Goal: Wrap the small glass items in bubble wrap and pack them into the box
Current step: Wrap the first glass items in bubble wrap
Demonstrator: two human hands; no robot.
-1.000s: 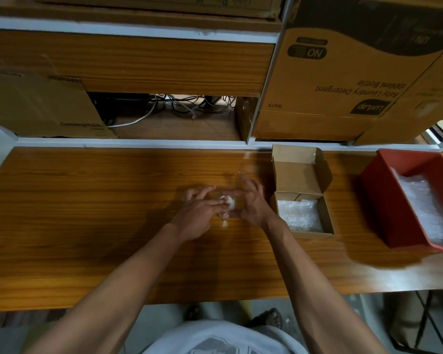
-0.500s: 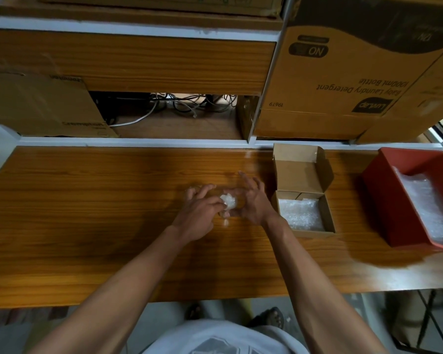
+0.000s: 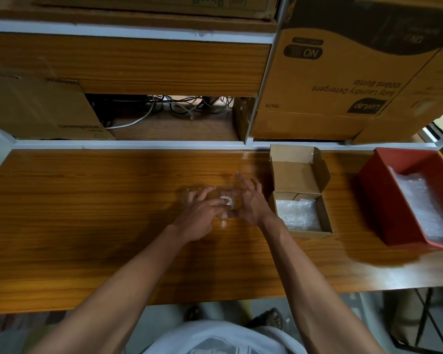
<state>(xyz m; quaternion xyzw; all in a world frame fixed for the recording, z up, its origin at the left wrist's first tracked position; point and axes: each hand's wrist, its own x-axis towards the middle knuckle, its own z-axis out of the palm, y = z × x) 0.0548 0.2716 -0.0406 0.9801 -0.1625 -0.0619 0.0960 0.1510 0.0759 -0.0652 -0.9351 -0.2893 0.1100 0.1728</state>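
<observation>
A small glass item in clear bubble wrap [image 3: 228,201] lies on the wooden table [image 3: 87,213] between my two hands. My left hand [image 3: 198,209] holds its left side with fingers curled over the wrap. My right hand [image 3: 248,200] presses against its right side, fingers spread and fairly straight. The item itself is mostly hidden by the wrap and fingers. Just right of my right hand stands a small open cardboard box [image 3: 326,221] with bubble wrap [image 3: 298,214] inside and its lid [image 3: 296,162] tipped back.
A red plastic bin [image 3: 374,198] holding bubble wrap [image 3: 420,203] sits at the table's right end. Large cardboard cartons [image 3: 330,80] fill the shelf behind. Cables [image 3: 179,108] lie in a gap behind the table. A flat carton [image 3: 36,106] leans at back left.
Both hands stay around the wrapped item at the same spot. The fingers have shifted slightly on the wrap; nothing else moved.
</observation>
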